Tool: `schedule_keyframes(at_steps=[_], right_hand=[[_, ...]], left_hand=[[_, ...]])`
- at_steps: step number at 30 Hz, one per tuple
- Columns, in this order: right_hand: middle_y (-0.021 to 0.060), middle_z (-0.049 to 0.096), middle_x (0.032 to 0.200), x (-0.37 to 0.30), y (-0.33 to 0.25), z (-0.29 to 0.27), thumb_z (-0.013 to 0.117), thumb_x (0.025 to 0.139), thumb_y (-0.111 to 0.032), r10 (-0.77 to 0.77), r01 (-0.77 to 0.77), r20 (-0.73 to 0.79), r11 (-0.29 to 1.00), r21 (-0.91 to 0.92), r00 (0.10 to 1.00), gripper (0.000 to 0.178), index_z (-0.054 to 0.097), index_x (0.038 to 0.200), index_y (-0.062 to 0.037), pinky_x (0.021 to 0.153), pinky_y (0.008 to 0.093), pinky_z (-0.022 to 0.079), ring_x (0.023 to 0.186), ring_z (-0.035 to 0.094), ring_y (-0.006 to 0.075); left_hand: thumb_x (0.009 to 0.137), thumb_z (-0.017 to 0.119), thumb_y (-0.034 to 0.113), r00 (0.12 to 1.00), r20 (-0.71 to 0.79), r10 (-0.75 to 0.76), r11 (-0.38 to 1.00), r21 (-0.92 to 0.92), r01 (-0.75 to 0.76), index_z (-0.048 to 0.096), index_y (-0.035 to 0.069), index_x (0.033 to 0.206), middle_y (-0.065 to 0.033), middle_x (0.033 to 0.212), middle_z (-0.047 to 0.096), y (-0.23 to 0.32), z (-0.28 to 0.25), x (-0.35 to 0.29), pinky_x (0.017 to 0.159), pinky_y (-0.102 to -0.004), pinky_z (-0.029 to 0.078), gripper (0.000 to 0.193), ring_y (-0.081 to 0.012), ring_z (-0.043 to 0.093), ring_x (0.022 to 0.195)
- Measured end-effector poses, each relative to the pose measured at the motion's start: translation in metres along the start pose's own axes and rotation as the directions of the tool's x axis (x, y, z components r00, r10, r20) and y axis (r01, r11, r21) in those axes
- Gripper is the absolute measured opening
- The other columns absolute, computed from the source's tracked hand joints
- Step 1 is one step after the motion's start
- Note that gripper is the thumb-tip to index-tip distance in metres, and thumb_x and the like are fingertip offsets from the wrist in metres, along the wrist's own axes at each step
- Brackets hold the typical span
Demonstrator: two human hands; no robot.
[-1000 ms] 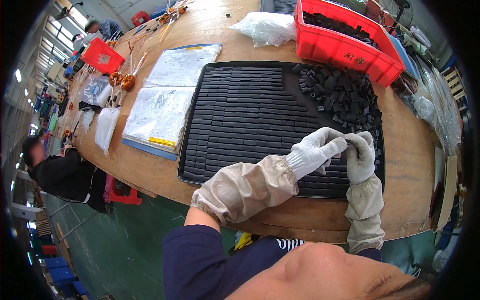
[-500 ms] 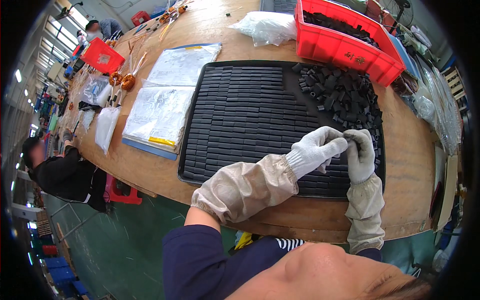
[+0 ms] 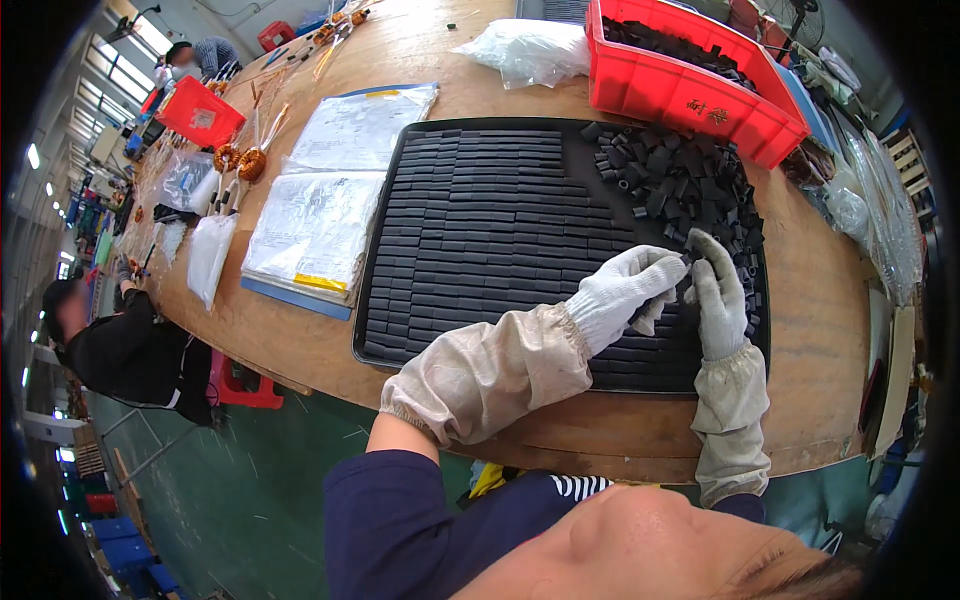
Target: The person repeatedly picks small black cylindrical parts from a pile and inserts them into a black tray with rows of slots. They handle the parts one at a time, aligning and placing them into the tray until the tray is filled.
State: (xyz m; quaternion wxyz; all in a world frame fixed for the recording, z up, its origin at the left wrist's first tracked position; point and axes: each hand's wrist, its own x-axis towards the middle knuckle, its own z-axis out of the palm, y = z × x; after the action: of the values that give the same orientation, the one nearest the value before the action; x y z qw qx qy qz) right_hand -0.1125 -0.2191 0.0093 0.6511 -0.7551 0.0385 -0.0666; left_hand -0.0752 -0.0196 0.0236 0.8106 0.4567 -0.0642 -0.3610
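Sitting close to the near edge of the wooden table [image 3: 815, 300], the black tray [image 3: 582, 162] seems to keep little things from rolling away, and the red box [image 3: 690, 95] stands behind it toward the table's right edge. Over the tray, the left hand [image 3: 622, 290] has bunched fingers and the right hand [image 3: 722, 300] has partly spread ones, maybe close together for fiddly work, but I cannot tell if either holds anything. The small black tubes [image 3: 500, 215] fill the tray in neat rows, with a loose heap [image 3: 680, 185] kept at its far right corner, perhaps so they don't mix.

Matt, plastic-looking tubes [image 3: 490, 222]; smooth plastic crate [image 3: 690, 98]; wooden tabletop [image 3: 815, 330]; glossy, crinkled plastic bag [image 3: 525, 48]; knitted cloth gloves [image 3: 618, 292].
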Motion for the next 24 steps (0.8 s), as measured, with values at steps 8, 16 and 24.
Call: schedule_keyframes(at_steps=[8, 16, 24], right_hand=[[0.0020, 0.065, 0.121, 0.000, 0.007, 0.003, 0.055, 0.106, -0.008, -0.049, 0.056, -0.047, 0.986, 0.157, 0.998, 0.036, 0.058, 0.142, -0.0031, 0.080, 0.0225, 0.049, 0.090, 0.056, 0.0051], [0.0030, 0.064, 0.119, -0.004, 0.006, -0.005, 0.057, 0.107, -0.010, -0.345, 0.345, 0.025, 0.939, -0.003, 0.938, 0.027, 0.065, 0.132, -0.0016, 0.093, 0.0257, 0.050, 0.105, 0.061, 0.0095], [0.0041, 0.064, 0.119, -0.004, 0.005, -0.008, 0.053, 0.104, -0.002, -0.349, 0.341, 0.071, 0.935, 0.097, 0.935, 0.028, 0.066, 0.129, -0.0007, 0.097, 0.0278, 0.049, 0.106, 0.061, 0.0112]], left_hand=[[0.104, 0.069, 0.039, 1.000, 0.016, 0.026, 1.000, -0.007, -0.025, 0.061, 0.007, 0.125, -0.0011, 0.089, 0.062, -0.001, -0.001, -0.001, 0.053, -0.0233, 0.045, 0.039, -0.0079, 0.054, 0.069], [0.104, 0.070, 0.034, 0.999, -0.036, 0.013, 0.976, 0.218, -0.005, 0.063, 0.003, 0.123, -0.0001, 0.089, 0.062, 0.005, 0.006, -0.006, 0.056, -0.0222, 0.052, 0.038, -0.0059, 0.057, 0.070], [0.103, 0.072, 0.035, 0.999, -0.038, 0.017, 0.964, 0.267, -0.006, 0.064, 0.002, 0.124, 0.0005, 0.089, 0.062, 0.005, 0.006, -0.006, 0.057, -0.0217, 0.053, 0.039, -0.0048, 0.058, 0.071]])
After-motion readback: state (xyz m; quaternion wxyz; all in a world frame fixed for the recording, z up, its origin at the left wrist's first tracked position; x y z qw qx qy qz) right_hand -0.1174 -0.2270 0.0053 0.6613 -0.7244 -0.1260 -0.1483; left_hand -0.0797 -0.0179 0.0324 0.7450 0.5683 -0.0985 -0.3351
